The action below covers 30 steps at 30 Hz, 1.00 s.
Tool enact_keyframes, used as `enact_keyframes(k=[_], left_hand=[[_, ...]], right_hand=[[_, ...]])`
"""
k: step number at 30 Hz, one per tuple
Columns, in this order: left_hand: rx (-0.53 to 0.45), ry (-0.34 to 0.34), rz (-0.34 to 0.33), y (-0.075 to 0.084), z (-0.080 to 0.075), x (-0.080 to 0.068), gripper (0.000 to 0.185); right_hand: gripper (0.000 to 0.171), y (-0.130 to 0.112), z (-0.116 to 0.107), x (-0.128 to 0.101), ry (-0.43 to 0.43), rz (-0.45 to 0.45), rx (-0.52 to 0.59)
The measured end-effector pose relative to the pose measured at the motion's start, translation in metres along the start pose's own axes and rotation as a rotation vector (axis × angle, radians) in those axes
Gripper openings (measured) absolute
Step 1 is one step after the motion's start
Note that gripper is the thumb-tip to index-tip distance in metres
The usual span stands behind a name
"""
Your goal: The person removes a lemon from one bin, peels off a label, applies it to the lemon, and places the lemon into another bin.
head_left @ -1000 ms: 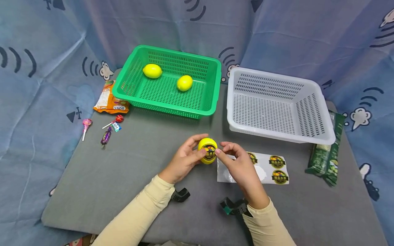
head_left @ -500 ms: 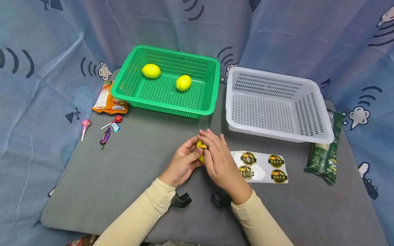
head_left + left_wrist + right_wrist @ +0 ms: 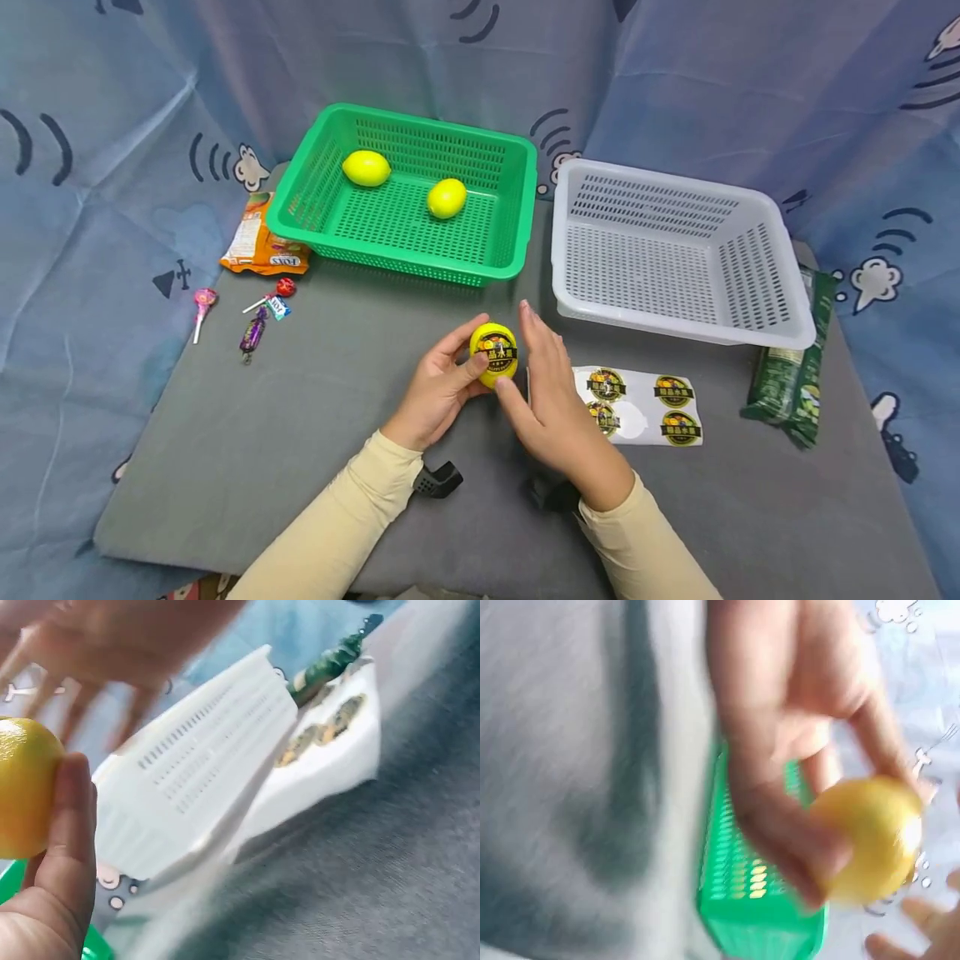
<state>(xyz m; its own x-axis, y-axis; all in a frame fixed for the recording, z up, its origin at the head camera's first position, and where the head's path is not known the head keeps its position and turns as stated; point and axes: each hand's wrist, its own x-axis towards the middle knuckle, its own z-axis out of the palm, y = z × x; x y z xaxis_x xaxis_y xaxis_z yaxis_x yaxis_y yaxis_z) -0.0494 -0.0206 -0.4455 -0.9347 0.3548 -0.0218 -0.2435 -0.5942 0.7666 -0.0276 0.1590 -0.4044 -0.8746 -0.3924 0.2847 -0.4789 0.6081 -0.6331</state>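
Observation:
My left hand (image 3: 463,363) grips a yellow lemon (image 3: 493,354) a little above the grey mat, its round black sticker (image 3: 497,352) facing me. My right hand (image 3: 534,367) stands just right of the lemon with straight fingers, its thumb by the fruit's lower edge. In the left wrist view the lemon (image 3: 22,796) sits against my thumb (image 3: 69,825), with the right hand (image 3: 112,637) blurred above. The right wrist view is blurred and shows the lemon (image 3: 874,836) beyond my fingers (image 3: 780,750).
A sticker sheet (image 3: 641,404) lies right of my hands. The green basket (image 3: 517,208) holds two lemons (image 3: 366,167) (image 3: 446,197); the white basket (image 3: 780,333) holds nothing. A green packet (image 3: 791,367) lies far right; an orange packet (image 3: 258,246) and lollipops (image 3: 202,304) lie left.
My right hand pressed over the lemon's sticker half a second ago, then drew back to the right and opened. The sticker now shows on the lemon.

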Motion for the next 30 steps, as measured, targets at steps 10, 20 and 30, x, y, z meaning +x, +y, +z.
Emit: enact_keyframes(k=[10, 20, 30], left_hand=[[-0.01, 0.003, 0.038, -0.006, -0.005, 0.0, 0.078], [0.091, 0.105, 0.138, -0.014, -0.004, 0.008, 0.046], [0.231, 0.073, 0.213, -0.006, 0.013, 0.024, 0.041]], right_hand=[[0.08, 0.012, 0.014, 0.005, -0.086, 0.091, -0.144], [0.059, 0.041, -0.078, 0.004, 0.322, 0.188, -0.251], [0.046, 0.099, -0.112, -0.021, 0.297, 0.552, -0.348]])
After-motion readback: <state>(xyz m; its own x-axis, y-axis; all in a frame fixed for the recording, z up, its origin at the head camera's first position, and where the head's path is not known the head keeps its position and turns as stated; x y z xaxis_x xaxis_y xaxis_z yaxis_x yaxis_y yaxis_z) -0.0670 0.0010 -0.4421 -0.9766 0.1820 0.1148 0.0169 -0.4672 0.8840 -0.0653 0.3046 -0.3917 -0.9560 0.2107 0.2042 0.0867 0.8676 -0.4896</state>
